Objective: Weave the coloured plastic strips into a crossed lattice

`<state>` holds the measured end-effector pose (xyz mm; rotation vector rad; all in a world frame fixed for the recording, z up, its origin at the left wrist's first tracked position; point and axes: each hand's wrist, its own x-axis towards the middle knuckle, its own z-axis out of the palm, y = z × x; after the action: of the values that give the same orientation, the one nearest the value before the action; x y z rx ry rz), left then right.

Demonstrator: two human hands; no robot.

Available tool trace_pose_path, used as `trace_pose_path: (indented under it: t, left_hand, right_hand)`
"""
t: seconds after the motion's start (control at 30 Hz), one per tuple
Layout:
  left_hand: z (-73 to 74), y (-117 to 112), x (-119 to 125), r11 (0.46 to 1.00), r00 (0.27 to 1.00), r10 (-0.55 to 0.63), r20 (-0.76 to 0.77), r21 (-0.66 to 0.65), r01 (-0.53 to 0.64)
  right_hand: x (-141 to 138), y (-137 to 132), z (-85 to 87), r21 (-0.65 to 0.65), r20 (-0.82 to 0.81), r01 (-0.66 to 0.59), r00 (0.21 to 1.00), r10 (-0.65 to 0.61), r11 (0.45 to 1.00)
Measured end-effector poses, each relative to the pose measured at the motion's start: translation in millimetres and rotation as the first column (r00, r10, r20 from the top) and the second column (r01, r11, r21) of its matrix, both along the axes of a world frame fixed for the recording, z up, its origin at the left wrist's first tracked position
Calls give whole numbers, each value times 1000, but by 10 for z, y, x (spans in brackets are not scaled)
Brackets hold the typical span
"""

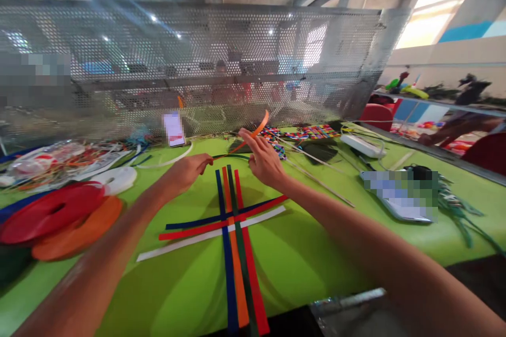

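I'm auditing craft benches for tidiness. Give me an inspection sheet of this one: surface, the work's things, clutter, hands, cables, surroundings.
Surface: green table, glossy.
Job's things: crossed strips lying flat, blue, orange, dark green and red crossed by blue, red and white; orange strip; dark strip.
Clutter: red roll, orange roll and white roll at left; woven pieces at back.
Hands: left hand pinches the dark strip; right hand holds the orange strip, curled upward.
Cables: white power strip; lead not traceable.
Surroundings: perforated metal screen behind; another person's arm at right.
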<state>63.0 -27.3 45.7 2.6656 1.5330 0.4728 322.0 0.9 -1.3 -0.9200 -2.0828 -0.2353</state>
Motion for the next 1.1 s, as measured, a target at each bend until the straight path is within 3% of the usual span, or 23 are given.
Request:
trace_pose_path:
  t: [0.37, 0.6, 0.87, 1.1]
  left_hand:
    - [-58, 7, -67, 992, 993, 106, -46, 68, -103]
    - [-63, 36, -82, 995, 999, -15, 36, 102, 12]
    - [-38, -18, 11, 977, 944, -215, 251, 59, 207]
    - [-11, -91, 98, 978, 836, -210, 507, 118, 174]
  right_hand:
    - [13, -27, -41, 66, 172, 107, 978, -116, 992]
    - [20, -42, -23, 97, 177, 150, 970, -166, 984]
    - [-19, -51, -33, 187, 209, 22, 976, -61, 982]
    - [-92, -128, -45, 185, 299, -114, 953, 55, 976]
